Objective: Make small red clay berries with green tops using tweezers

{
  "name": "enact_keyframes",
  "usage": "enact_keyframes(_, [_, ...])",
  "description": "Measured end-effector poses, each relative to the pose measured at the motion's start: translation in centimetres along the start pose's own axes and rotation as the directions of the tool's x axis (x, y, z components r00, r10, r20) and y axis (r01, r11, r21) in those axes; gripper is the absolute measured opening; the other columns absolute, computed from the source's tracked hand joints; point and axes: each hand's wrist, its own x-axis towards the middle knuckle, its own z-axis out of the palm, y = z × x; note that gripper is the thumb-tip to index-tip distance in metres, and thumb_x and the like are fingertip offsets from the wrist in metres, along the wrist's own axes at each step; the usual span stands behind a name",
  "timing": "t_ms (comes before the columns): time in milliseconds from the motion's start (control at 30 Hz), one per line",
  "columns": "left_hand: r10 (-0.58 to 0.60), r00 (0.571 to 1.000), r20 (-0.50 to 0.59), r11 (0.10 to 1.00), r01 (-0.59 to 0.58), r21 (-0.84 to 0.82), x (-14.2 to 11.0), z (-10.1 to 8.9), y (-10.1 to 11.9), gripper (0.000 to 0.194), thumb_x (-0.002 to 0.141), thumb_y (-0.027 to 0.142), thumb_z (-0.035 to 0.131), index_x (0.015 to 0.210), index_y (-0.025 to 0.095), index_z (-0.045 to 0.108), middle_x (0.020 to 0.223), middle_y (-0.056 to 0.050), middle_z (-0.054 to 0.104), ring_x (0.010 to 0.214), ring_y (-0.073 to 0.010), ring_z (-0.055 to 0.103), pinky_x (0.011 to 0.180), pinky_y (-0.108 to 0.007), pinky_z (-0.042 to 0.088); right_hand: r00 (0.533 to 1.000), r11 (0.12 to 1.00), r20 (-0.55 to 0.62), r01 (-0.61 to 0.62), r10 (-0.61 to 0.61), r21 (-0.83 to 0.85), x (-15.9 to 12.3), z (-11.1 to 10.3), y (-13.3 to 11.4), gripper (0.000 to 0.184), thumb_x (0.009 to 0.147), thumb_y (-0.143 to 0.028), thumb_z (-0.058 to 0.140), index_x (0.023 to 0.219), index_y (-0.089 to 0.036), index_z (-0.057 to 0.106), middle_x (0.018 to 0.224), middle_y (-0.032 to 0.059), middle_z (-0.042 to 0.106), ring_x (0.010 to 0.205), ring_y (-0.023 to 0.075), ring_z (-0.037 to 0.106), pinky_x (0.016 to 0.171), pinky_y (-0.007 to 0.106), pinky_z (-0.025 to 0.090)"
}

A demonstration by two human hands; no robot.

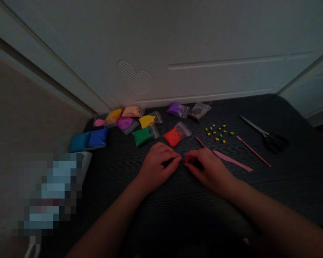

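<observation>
Red clay piece [186, 161] is pinched between the right hand's [212, 168] thumb and fingers, near the red-clay bag [172, 137]; left hand's [156, 162] thumb and forefinger closed together, contents indeterminable; light, even pressure advisable to avoid flattening.

Single head view, taken from above and on the near side of the fingers [174, 165], facing forward and steeply down over the dark table [164, 200]. The left hand [157, 161] and right hand [212, 168] lie at middle distance, slightly below centre; the forearms [110, 215] converge from the near side toward the fingers. The wide field spans the table's far edge beyond the fingers and, farther still, the upright pale panel [193, 39].
</observation>
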Motion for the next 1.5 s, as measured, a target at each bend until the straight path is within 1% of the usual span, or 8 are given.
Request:
enact_keyframes(267, [-0.182, 0.969, 0.164, 0.965, 0.208, -0.157, 0.1, -0.1, 0.9, 0.009, 0.074, 0.028, 0.061, 0.079, 0.024, 0.067, 0.079, -0.001, 0.063, 0.081, -0.0165, 0.056, 0.074, -0.033, 0.046, 1.000, 0.999, -0.011, -0.012, 0.012, 0.053, -0.2, 0.1, 0.0, 0.030, 0.078, -0.021, 0.055, 0.106, -0.021, 0.045, 0.087, 0.0023, 0.060, 0.081, 0.0168, 0.053, 0.073, 0.032, 0.043])
enact_keyframes(600, [-0.214, 0.935, 0.283, 0.933, 0.282, -0.223, 0.0, 0.0, 0.5, 0.009, 0.074, 0.027, 0.061, 0.079, 0.025, 0.068, 0.080, 0.000, 0.063, 0.082, -0.0148, 0.057, 0.077, -0.030, 0.045, 0.994, 0.998, 0.093, 0.058, -0.061, 0.031, -0.3, -0.5, -0.6, 0.029, 0.080, -0.023, 0.053, 0.109, -0.019, 0.045, 0.093, 0.0042, 0.059, 0.087, 0.0169, 0.051, 0.076, 0.030, 0.040])
enact_keyframes(700, [-0.239, 0.939, 0.246, 0.929, 0.294, -0.222, 0.1, -0.3, 0.0, 0.010, 0.076, 0.029, 0.059, 0.080, 0.024, 0.067, 0.081, -0.001, 0.063, 0.079, -0.0143, 0.058, 0.074, -0.029, 0.047, 0.995, 0.997, 0.082, 0.054, -0.049, -0.058, 0.2, -1.6, -0.1, 0.033, 0.080, -0.030, 0.054, 0.111, -0.020, 0.046, 0.100, 0.0041, 0.059, 0.093, 0.0186, 0.050, 0.083, 0.035, 0.035])
enact_keyframes(800, [-0.241, 0.958, 0.158, 0.949, 0.266, -0.169, 0.1, -0.5, -0.5, 0.011, 0.077, 0.028, 0.058, 0.081, 0.023, 0.067, 0.082, -0.002, 0.062, 0.076, -0.0140, 0.059, 0.069, -0.028, 0.048, 0.995, 0.964, -0.065, -0.089, 0.075, -0.249, 0.6, -3.2, 1.2, 0.025, 0.081, -0.036, 0.051, 0.101, -0.021, 0.055, 0.099, 0.0051, 0.059, 0.093, 0.0224, 0.049, 0.085, 0.042, 0.029])
enact_keyframes(967, [-0.011, 0.996, -0.085, 0.990, 0.023, 0.142, 0.1, 0.3, -1.0, 0.010, 0.077, 0.023, 0.057, 0.082, 0.023, 0.065, 0.078, -0.003, 0.064, 0.076, -0.0160, 0.058, 0.068, -0.031, 0.050, 0.959, 0.897, -0.165, -0.275, 0.231, -0.346, 0.7, -4.4, 2.8, 0.026, 0.078, -0.041, 0.051, 0.076, -0.017, 0.061, 0.084, 0.0091, 0.059, 0.087, 0.0262, 0.048, 0.081, 0.047, 0.027])
enact_keyframes(1233, [0.138, 0.981, -0.133, 0.945, -0.091, 0.313, 0.9, 1.8, -1.1, 0.011, 0.077, 0.020, 0.056, 0.084, 0.020, 0.064, 0.078, -0.003, 0.064, 0.075, -0.0161, 0.055, 0.071, -0.034, 0.046, 0.950, 0.945, -0.163, -0.291, 0.267, -0.148, 0.9, -4.4, 3.1, 0.017, 0.073, -0.026, 0.053, 0.063, -0.016, 0.062, 0.075, 0.0068, 0.059, 0.082, 0.0223, 0.051, 0.082, 0.045, 0.026])
enact_keyframes(1367, [0.163, 0.980, -0.112, 0.919, -0.109, 0.378, 2.0, 3.1, -0.4, 0.012, 0.078, 0.022, 0.055, 0.084, 0.019, 0.065, 0.078, -0.004, 0.065, 0.075, -0.0177, 0.054, 0.074, -0.037, 0.043, 0.917, 0.939, -0.203, -0.329, 0.342, 0.097, 1.2, -5.8, 3.6, 0.016, 0.072, -0.028, 0.053, 0.064, -0.017, 0.061, 0.071, 0.0026, 0.060, 0.072, 0.0159, 0.052, 0.074, 0.035, 0.033])
enact_keyframes(1500, [0.167, 0.982, -0.094, 0.887, -0.108, 0.450, 3.8, 4.5, 0.3, 0.015, 0.079, 0.025, 0.052, 0.083, 0.020, 0.066, 0.076, -0.005, 0.065, 0.077, -0.0204, 0.052, 0.074, -0.039, 0.038, 0.865, 0.852, -0.243, -0.314, 0.439, 0.419, 1.5, -6.7, 4.5, 0.023, 0.076, -0.036, 0.048, 0.070, -0.017, 0.059, 0.063, -0.0012, 0.057, 0.057, 0.0103, 0.049, 0.055, 0.024, 0.035])
